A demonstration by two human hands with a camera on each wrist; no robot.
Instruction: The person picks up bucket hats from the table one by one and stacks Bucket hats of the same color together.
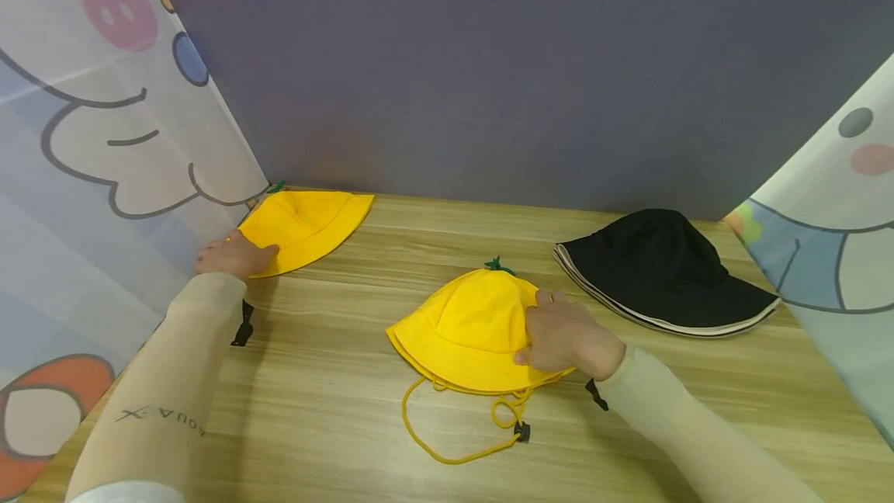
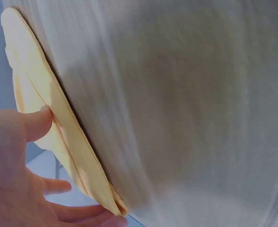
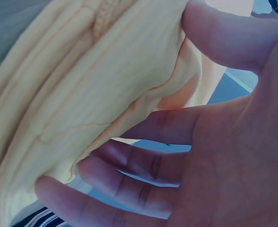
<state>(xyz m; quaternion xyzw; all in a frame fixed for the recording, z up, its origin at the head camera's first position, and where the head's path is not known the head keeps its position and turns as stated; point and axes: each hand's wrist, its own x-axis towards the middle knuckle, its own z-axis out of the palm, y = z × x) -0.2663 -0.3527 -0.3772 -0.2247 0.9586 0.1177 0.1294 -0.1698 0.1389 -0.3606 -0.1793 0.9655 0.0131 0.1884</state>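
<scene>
In the head view, a yellow bucket hat point(image 1: 482, 317) with a green sprout on top and a yellow cord stands mid-table. My right hand point(image 1: 566, 332) holds its right side, thumb at the brim and fingers around the crown. Layered brim edges show in the right wrist view, where the fabric point(image 3: 96, 94) lies between thumb and fingers. At the back left, a second yellow hat point(image 1: 314, 223) lies flattened on the table. My left hand point(image 1: 237, 254) touches its left end; in the left wrist view the thumb rests on the brim point(image 2: 68, 137) and the other fingers are spread.
Black bucket hats point(image 1: 649, 270) with pale brim edges, seemingly stacked, lie at the back right. A cord lock point(image 1: 521, 431) hangs on the yellow cord. A grey panel point(image 1: 489, 76) rises behind the wooden table point(image 1: 335, 386), with cartoon-print cloth point(image 1: 140, 154) on both sides.
</scene>
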